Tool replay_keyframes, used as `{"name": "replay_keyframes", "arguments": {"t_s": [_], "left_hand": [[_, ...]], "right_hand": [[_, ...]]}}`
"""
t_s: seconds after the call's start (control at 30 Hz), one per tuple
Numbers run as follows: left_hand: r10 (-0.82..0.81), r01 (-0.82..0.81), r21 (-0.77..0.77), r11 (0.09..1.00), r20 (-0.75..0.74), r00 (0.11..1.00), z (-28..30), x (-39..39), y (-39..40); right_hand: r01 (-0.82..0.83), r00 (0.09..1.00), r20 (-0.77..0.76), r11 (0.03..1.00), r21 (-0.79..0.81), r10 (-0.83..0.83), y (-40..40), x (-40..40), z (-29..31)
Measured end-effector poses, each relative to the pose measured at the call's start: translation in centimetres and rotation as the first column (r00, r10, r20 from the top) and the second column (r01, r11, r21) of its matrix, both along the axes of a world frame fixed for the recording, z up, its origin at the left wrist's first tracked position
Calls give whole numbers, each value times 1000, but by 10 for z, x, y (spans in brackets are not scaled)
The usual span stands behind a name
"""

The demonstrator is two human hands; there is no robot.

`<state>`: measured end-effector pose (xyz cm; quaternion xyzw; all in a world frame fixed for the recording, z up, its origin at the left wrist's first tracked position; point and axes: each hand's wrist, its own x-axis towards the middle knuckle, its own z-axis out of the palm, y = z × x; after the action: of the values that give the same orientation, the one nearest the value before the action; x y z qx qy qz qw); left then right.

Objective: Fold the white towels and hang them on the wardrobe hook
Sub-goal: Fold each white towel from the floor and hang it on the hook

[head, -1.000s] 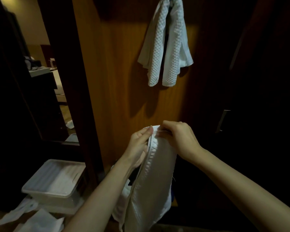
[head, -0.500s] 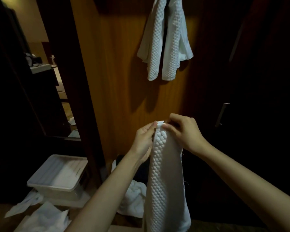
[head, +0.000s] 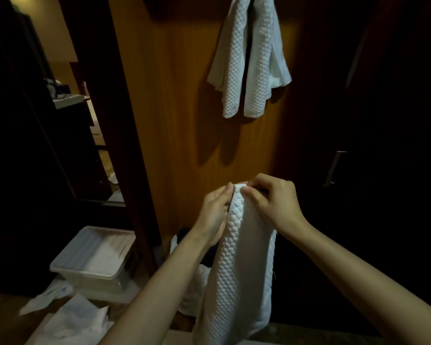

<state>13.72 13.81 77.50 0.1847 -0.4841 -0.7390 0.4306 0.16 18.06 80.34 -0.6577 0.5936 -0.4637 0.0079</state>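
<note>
Obs. Long white towel with a raised, scale-like quilted weave (head: pixel 237 265) hangs lengthwise in front of the person, already narrowed into a strip, its top edge held up at about chest level before the brown wooden wardrobe panel (head: pixel 174 120). Lower end trails toward the bottom of the frame. Judgement: held vertically so gravity keeps the layers flat and aligned while the top corners are matched; the fold looks nearly done but not yet hung.

Left hand (head: pixel 215 215): fingers curled, thumb and fingertips pinching the left side of the towel's top hem. Palm sits against the strip's left edge.

Right hand (head: pixel 271 202): fingers bent over the top edge from the right, pinching the hem close beside the left hand's grip. The two hands almost touch at the top; probably squaring the corners together.

Two white waffle-weave towels (head: pixel 249 61) already hang side by side high on the panel, well above the hands. The hook itself is hidden by the cloth and by shadow, so I cannot tell its form.

Surroundings: pale plastic storage bin (head: pixel 95 260) on the floor at lower left, loose white cloths (head: pixel 67 317) in front of it; metal door handle (head: pixel 334 168) on the dark door at right.
</note>
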Motion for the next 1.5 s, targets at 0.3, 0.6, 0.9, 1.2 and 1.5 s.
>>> {"name": "replay_keyframes", "arguments": {"t_s": [0.3,0.6,0.9,1.2,1.5], "left_hand": [[62,-25,-278,960,124,990,4,11,-1],[165,-67,-379,923,234,958,-1,30,-18],[187,-113,-325,939,205,961,-20,73,-32],[305,-250,-314,916,140,942,-35,77,-31],[459,-437,-272,857,17,888,-31,74,-39]], "right_hand": [[-100,976,196,994,43,89,-2,2,6],[-181,977,-53,929,323,209,-10,-8,13],[297,532,-758,755,585,378,-2,-58,-25],[270,680,-733,918,290,31,2,-65,-15],[441,533,-817,896,46,-220,-11,-45,5]]}}
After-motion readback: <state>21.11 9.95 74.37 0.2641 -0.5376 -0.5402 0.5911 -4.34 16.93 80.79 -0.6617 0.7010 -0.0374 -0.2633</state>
